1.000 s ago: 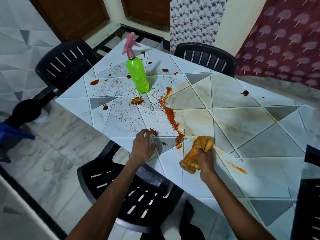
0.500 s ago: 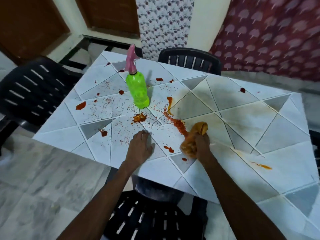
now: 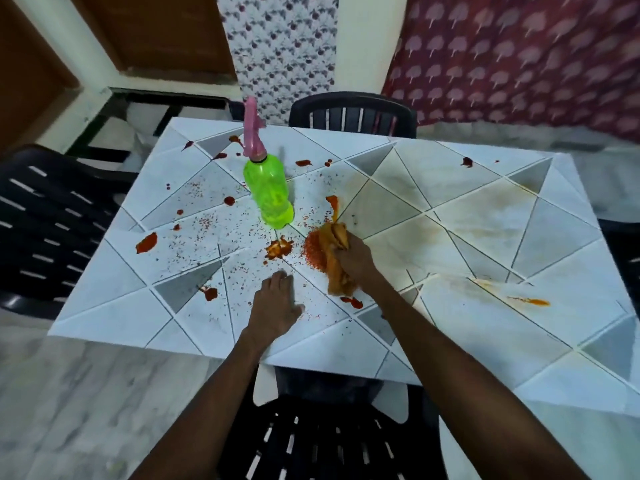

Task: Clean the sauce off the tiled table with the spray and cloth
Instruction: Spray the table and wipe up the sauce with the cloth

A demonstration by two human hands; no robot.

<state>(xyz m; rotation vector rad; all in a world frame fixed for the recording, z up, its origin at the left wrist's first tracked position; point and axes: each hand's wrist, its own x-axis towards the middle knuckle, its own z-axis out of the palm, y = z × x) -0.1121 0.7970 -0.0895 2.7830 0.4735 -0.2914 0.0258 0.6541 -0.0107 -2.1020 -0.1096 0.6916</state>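
The white tiled table [image 3: 485, 216] is spattered with red sauce [image 3: 146, 242] on its left half and smeared orange on the right. A green spray bottle [image 3: 268, 194] with a pink trigger stands upright at mid-table. My right hand [image 3: 355, 259] grips a bunched, orange-stained cloth [image 3: 333, 252] and presses it on the table just right of the bottle, against a heap of red sauce [image 3: 313, 251]. My left hand [image 3: 277, 304] lies flat on the tiles near the front edge, fingers straight.
Black plastic chairs stand at the left [image 3: 45, 216], the far side [image 3: 353, 114] and right below me [image 3: 322, 434]. An orange streak [image 3: 530, 301] lies on the right tiles and a red blob [image 3: 467, 162] sits at the far right.
My right hand has pushed the cloth away from me toward the bottle, gathering the red sauce line into a heap. My left hand stays flat on the table. The camera has moved.
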